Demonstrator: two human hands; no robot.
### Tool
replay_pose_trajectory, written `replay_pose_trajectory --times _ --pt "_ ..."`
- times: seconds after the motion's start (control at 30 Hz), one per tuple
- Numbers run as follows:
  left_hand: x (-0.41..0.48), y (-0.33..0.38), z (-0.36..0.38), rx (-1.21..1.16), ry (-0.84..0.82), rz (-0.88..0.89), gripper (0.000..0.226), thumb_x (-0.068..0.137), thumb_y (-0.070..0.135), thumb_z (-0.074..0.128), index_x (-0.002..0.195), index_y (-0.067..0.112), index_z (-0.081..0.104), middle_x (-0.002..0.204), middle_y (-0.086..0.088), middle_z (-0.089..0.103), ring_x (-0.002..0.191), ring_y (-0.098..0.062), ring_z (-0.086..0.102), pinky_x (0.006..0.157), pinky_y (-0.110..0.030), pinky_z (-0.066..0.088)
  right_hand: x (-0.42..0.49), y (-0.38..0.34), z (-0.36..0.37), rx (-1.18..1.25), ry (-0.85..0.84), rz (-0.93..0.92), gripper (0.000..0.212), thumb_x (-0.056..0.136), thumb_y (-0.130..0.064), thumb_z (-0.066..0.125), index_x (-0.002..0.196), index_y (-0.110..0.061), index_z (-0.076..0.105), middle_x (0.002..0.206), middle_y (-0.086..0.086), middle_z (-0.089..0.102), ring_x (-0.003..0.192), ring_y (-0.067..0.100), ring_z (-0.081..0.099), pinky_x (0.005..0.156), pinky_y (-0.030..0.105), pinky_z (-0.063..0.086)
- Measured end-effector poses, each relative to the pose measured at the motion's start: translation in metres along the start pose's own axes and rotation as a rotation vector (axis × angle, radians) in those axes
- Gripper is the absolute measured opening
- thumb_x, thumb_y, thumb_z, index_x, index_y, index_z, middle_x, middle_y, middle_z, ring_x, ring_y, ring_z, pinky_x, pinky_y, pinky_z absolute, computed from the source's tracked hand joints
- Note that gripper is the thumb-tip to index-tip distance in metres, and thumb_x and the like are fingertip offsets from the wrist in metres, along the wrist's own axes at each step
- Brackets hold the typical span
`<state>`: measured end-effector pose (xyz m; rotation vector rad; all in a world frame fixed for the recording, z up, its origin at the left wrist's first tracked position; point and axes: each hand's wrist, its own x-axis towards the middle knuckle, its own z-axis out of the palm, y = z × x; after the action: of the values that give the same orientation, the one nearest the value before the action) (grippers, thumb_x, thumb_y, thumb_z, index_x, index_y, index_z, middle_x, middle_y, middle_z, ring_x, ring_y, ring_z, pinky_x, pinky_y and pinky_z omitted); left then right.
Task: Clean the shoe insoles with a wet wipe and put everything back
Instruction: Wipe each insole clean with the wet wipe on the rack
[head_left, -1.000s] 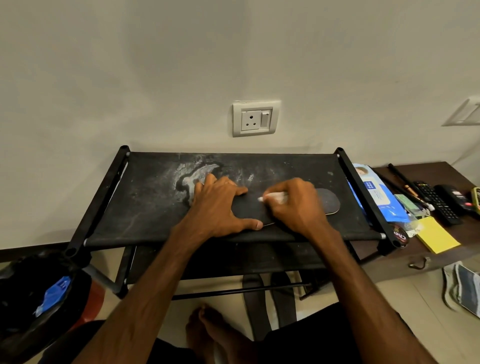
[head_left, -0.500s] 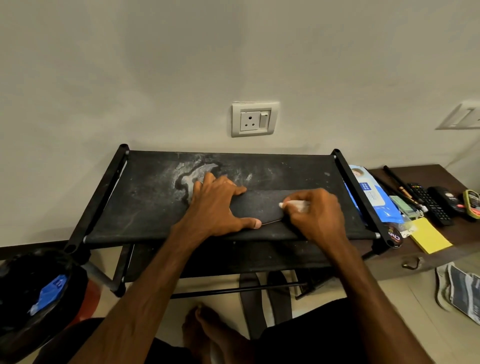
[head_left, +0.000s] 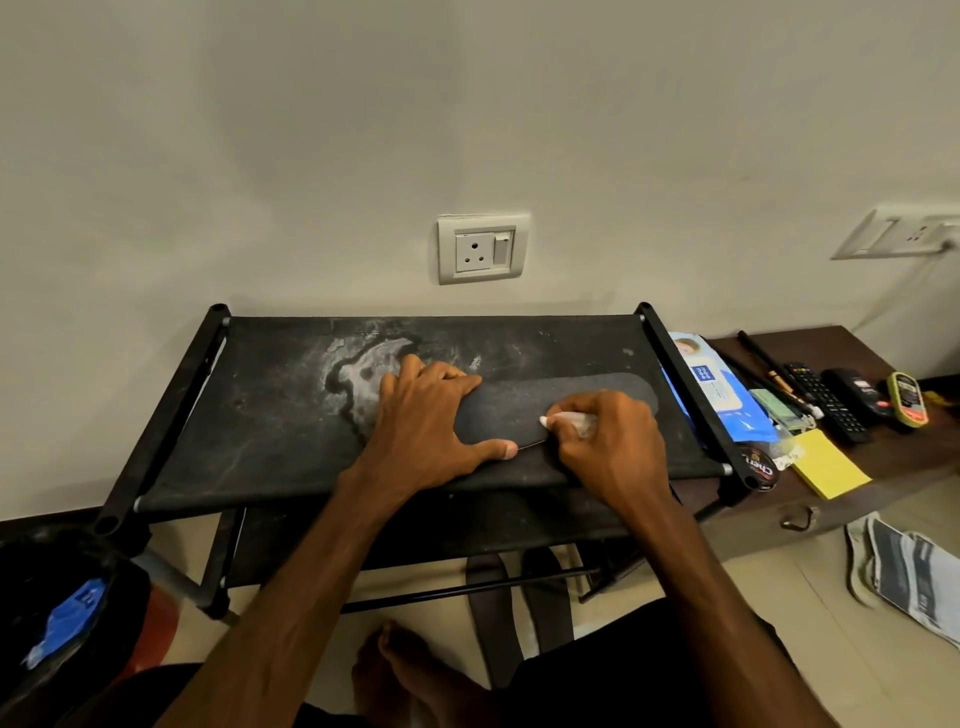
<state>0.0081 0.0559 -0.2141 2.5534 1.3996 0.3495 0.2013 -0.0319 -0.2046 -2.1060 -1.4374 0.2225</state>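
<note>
A black insole (head_left: 524, 402) lies flat on the top fabric shelf of a black shoe rack (head_left: 280, 415). My left hand (head_left: 426, 421) presses down on the insole's left end with fingers spread flat. My right hand (head_left: 608, 441) grips a balled white wet wipe (head_left: 563, 420) and holds it against the insole's middle. The insole's right tip shows past my right hand. A blue wet wipe pack (head_left: 714, 392) lies just right of the rack. A pair of dark shoes (head_left: 519, 603) stands on the floor under the rack.
A brown low table (head_left: 883, 467) at the right carries a yellow sticky pad (head_left: 828, 465), remotes (head_left: 826, 402), pens and a round tin (head_left: 756, 470). A black bin (head_left: 57, 613) with blue scraps sits at lower left. A wall socket (head_left: 483, 248) is above the rack.
My right hand slid right along the insole with the wipe, then came back left toward the middle. My left hand stayed pressing the insole's left end.
</note>
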Motion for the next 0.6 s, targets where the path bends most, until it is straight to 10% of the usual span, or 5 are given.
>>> replay_pose_trajectory --times 0.6 --pt "-0.015 -0.03 -0.016 -0.034 -0.056 -0.013 0.093 0.065 0.088 0.06 0.143 0.037 0.051 0.133 0.005 0.055 0.122 -0.021 0.036 0.103 -0.038 0.035 -0.007 -0.026 0.015 0.032 -0.145 -0.074 0.01 0.086 -0.039 0.073 0.09 -0.035 0.081 0.082 -0.008 0.076 0.078 0.01 0.07 0.072 0.036 0.06"
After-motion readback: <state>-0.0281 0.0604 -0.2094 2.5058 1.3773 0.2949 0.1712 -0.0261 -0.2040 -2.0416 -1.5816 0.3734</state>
